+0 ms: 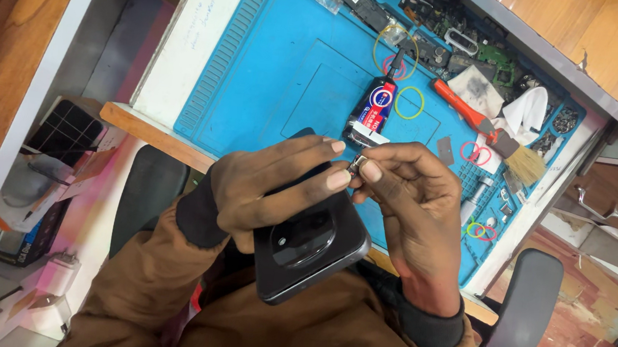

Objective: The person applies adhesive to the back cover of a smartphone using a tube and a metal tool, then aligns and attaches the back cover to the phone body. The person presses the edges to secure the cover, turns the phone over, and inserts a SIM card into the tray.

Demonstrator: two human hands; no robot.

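While the left hand (269, 188) grips a dark smartphone (309, 246) back side up, with its round camera module facing the viewer, the right hand (409, 199) pinches a small metallic part (357, 163) between thumb and forefinger at the phone's upper edge. Both hands are together, fingertips touching around that part (its exact kind cannot be told). The phone sits just below the near edge of the blue work mat (282, 63). On the mat, directly above the phone, lies a glue tube (377, 104) with a black nozzle. To the right of the phone on the mat rest a brush (486, 127) with an orange handle and several coloured rubber bands (410, 102). Circuit boards (445, 42) crowd the mat's far edge.
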